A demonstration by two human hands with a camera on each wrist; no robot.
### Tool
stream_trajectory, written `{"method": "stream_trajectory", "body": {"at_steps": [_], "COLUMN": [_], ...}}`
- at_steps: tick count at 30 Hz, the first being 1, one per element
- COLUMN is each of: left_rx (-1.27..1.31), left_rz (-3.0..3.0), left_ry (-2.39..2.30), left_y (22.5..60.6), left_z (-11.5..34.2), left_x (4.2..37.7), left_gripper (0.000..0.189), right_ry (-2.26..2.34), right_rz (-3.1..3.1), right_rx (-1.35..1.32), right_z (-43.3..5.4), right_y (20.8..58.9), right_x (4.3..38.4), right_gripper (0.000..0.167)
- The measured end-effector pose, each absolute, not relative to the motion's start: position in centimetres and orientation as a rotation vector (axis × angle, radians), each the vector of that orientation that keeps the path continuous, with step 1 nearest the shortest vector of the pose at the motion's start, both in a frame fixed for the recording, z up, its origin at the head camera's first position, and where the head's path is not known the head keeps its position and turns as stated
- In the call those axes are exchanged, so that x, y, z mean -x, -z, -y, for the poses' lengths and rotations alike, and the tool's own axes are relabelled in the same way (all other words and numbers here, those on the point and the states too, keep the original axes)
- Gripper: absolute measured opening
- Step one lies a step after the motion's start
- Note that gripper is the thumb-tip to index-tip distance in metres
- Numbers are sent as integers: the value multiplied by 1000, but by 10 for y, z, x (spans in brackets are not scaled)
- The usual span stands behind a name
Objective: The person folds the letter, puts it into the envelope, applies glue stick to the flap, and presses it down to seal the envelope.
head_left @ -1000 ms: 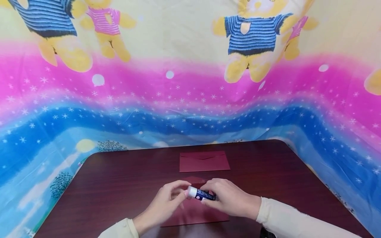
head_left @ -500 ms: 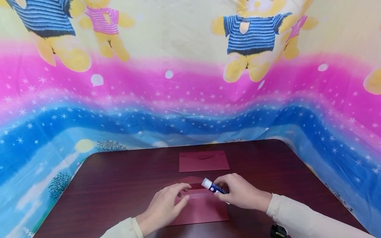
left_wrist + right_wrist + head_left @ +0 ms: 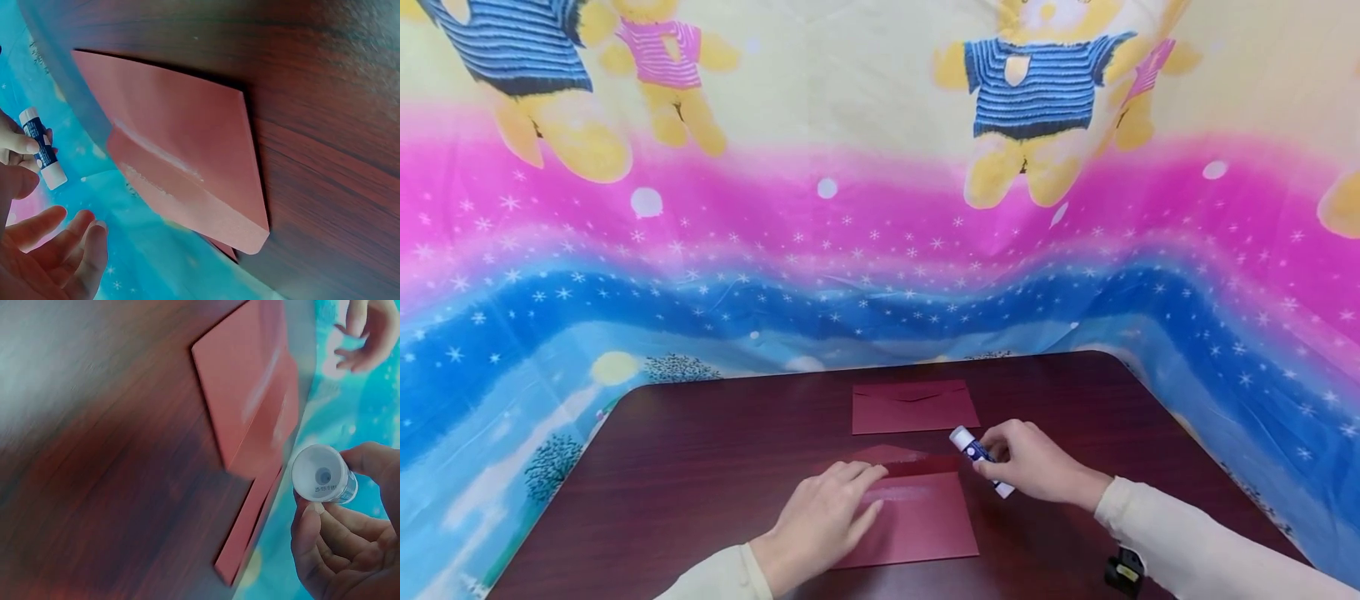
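Note:
My right hand (image 3: pixel 1037 462) pinches a glue stick (image 3: pixel 968 446) with a dark blue label and white ends, held up to the right of an open red envelope (image 3: pixel 925 525). In the right wrist view the white end of the glue stick (image 3: pixel 317 474) faces the camera. The envelope lies with its flap (image 3: pixel 187 197) unfolded away from the person. Whitish streaks (image 3: pixel 159 153) run along its upper edge and on the flap, seen in the left wrist view. Over the envelope's left side is my left hand (image 3: pixel 823 517), fingers loosely bent and holding nothing; whether it touches the paper I cannot tell.
A second red envelope (image 3: pixel 913 410), its flap folded down, lies farther back on the dark wooden table (image 3: pixel 715 450). Behind and beside the table hangs a colourful printed cloth (image 3: pixel 820 275). A small black device (image 3: pixel 1124 572) is at the right wrist.
My left hand has let go of the glue stick's white end. The right hand has carried the glue stick to the right, away from the envelope, while the left hand moved slightly over the paper.

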State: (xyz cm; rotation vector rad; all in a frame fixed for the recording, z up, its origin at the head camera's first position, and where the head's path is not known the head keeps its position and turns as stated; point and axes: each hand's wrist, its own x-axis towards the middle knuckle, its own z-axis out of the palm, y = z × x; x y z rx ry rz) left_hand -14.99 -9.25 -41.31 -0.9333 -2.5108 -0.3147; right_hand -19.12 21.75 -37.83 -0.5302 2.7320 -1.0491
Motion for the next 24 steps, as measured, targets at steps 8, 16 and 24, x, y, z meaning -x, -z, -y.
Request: {"method": "stream_trajectory", "body": {"at_steps": [8, 16, 24], "left_rx": [977, 979, 996], "left_rz": [2411, 2393, 2379], "left_ry": [227, 173, 153], "left_y": [422, 424, 432], "left_z": [94, 94, 92], "left_x": [153, 157, 157], "left_gripper": [34, 34, 31], "right_ry": [1021, 958, 871], "right_rz": [-2815, -2870, -2888], "right_rx": [406, 315, 273], "right_z": [-242, -262, -277], "right_y": [389, 395, 397], "right_x": [205, 215, 221], "right_gripper": [23, 22, 28]}}
